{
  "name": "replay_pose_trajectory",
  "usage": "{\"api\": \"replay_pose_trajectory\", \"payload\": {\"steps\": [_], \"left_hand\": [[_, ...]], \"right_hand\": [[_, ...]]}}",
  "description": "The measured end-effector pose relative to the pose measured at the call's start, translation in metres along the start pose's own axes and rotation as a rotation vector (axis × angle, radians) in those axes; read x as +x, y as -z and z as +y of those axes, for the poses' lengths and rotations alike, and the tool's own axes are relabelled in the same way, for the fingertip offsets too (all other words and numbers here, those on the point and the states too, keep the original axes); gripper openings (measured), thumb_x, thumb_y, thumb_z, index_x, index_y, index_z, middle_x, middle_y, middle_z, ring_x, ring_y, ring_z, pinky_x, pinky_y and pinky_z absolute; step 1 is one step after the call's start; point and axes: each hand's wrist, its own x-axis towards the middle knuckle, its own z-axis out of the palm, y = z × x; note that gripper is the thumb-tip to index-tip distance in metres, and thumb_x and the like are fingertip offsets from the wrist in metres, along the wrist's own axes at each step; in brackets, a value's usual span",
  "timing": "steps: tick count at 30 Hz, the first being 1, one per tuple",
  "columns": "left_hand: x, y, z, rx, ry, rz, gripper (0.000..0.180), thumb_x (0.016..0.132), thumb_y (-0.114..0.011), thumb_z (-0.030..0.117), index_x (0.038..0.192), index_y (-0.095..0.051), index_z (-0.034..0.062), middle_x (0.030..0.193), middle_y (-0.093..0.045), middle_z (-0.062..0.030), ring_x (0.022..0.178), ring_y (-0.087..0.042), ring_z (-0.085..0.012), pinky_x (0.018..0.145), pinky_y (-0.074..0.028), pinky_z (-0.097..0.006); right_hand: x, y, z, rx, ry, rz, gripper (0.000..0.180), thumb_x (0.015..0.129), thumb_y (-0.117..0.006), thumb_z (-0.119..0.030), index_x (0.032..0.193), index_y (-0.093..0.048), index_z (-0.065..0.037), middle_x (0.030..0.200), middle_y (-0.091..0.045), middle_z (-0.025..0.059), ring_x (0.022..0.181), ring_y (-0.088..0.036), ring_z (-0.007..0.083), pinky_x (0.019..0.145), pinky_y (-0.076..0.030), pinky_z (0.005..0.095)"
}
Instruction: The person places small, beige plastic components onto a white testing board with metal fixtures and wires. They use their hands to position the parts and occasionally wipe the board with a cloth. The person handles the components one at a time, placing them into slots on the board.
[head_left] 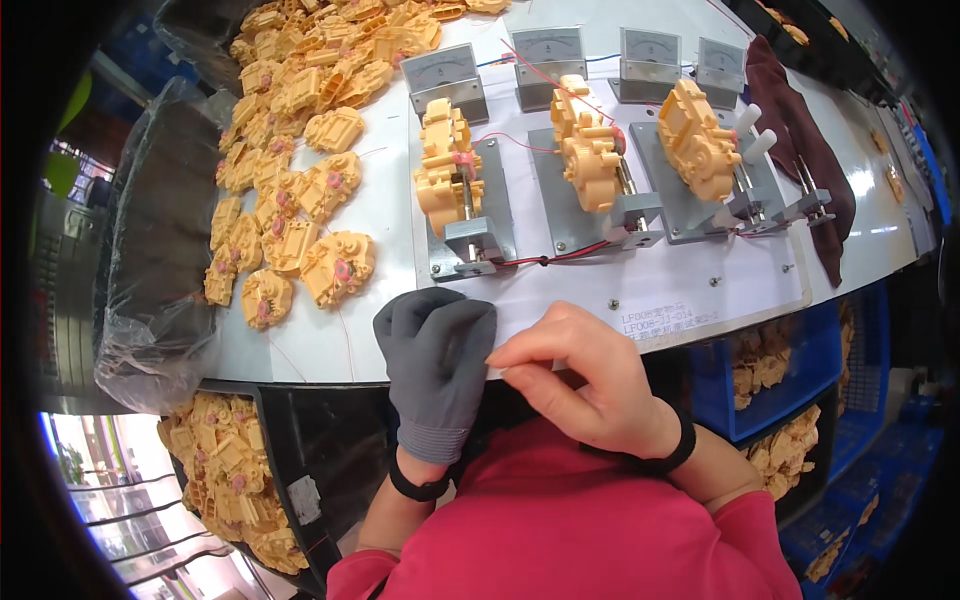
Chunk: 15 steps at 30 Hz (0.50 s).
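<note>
My left hand (434,362), in a grey knitted glove, is held at the table's near edge with its fingers curled. Beside it my bare right hand (590,388) pinches thumb and forefinger together close to the glove's fingertips; whatever lies between them is too small to make out. Beyond the hands stands a test fixture with grey metal bases. It carries a left yellow plastic gearbox housing (436,190), a middle housing (588,165) and a right housing (700,150). Thin red wires run at the middle housing.
Many yellow housings (340,268) lie heaped on the table's left. Several analog meters (550,62) line the fixture's back. A dark cloth (800,150) lies at right. Below the table are a black bin (290,430) of housings at left and blue crates (715,400) at right.
</note>
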Motion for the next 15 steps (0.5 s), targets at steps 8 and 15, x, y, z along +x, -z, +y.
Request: {"api": "replay_pose_trajectory", "payload": {"steps": [8, 15], "left_hand": [[0.000, -0.002, 0.001, 0.018, -0.037, 0.036, 0.016, 0.080, -0.075, 0.009, 0.096, -0.070, 0.0106, 0.097, -0.061, -0.0064, 0.102, -0.050, -0.0282, 0.091, -0.040, -0.040], [-0.001, -0.001, 0.001, -0.018, -0.024, 0.043, 0.017, 0.080, -0.075, 0.010, 0.096, -0.070, 0.0113, 0.098, -0.062, -0.0066, 0.103, -0.052, -0.0281, 0.092, -0.040, -0.040]], "right_hand": [[-0.009, 0.000, 0.008, 0.197, -0.177, 0.130, 0.017, 0.093, -0.064, -0.005, 0.109, -0.063, -0.003, 0.092, -0.063, 0.0049, 0.075, -0.060, 0.0102, 0.063, -0.047, 0.0232], [-0.002, -0.002, 0.011, 0.116, -0.172, 0.131, 0.036, 0.091, -0.065, -0.005, 0.125, -0.054, -0.004, 0.110, -0.058, 0.0070, 0.087, -0.057, 0.0109, 0.074, -0.048, 0.0244]]}}
